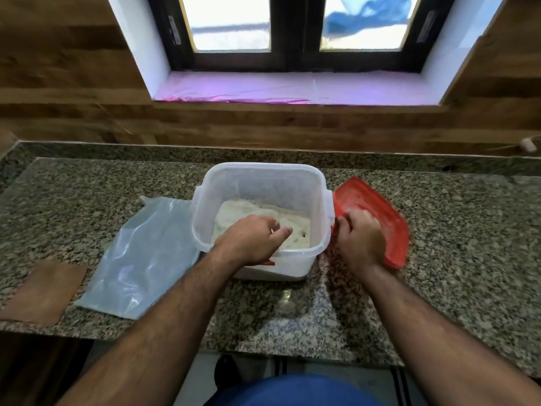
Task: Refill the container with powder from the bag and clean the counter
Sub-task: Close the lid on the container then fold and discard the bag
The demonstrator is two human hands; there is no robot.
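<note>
The left hand (251,238) is gripping the near rim of the container (260,183), fingers curled inside. The right hand (358,238) is grasping the red lid (377,209), tilted against the container's right side. The container is standing upright on the table (468,230), mouth up, with powder (243,212) inside. The bag (140,256) is lying flat just left of it, its long axis running away from the person.

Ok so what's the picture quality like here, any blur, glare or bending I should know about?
Head view: the window is blown out and throws a purple cast on its sill; the right hand and red lid are smeared by motion blur, while the left hand at the container is sharper; the wide lens bows the counter edges; a pale reflection sits near its front.
</note>
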